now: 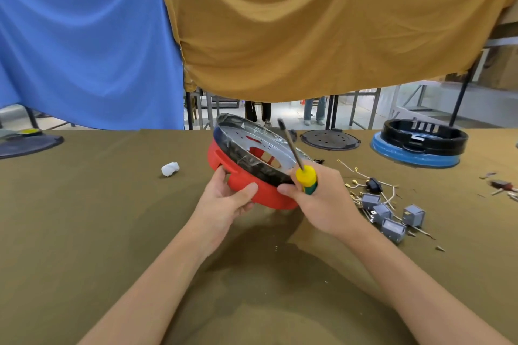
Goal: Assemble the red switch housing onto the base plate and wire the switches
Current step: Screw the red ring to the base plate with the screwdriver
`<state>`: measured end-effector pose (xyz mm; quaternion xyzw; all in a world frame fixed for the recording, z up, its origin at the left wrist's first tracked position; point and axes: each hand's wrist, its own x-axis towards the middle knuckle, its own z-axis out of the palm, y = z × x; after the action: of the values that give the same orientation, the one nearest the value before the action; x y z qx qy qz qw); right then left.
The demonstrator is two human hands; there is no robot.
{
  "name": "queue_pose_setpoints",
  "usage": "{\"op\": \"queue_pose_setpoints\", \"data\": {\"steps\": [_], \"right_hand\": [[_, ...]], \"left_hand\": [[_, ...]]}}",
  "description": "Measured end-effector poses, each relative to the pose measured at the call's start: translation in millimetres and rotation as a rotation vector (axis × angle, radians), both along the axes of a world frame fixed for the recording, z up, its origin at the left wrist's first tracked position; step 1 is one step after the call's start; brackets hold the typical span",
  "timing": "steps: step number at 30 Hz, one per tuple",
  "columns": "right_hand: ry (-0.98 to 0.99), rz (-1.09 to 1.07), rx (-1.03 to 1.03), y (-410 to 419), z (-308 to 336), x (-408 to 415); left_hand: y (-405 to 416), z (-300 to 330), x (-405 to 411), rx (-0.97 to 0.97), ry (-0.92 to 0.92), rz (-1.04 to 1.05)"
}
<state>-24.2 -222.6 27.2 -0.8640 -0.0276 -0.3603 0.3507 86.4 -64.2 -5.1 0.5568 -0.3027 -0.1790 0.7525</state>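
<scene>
The red switch housing is tilted up off the table, with a round silver base plate and a black band seated in its top. My left hand grips the housing's near left wall, thumb on the outside. My right hand grips a screwdriver with a yellow and green handle, shaft pointing up and away, while its thumb presses the housing's right edge. Several grey switches with wires lie on the table just right of my right hand.
An olive cloth covers the table. A white crumpled wad lies left of the housing. A black perforated disc and a black ring on a blue base sit at the back right; a dark plate at far left. Small parts lie at the right edge.
</scene>
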Motion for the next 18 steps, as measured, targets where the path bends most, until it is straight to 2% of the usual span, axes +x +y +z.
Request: {"op": "queue_pose_setpoints", "data": {"steps": [3, 18], "right_hand": [[-0.001, 0.006, 0.017, -5, 5, -2], [0.001, -0.006, -0.011, -7, 16, -4]], "left_hand": [[-2, -2, 2, -0.006, -0.069, -0.042], [1, -1, 6, -0.028, -0.064, -0.08]]}}
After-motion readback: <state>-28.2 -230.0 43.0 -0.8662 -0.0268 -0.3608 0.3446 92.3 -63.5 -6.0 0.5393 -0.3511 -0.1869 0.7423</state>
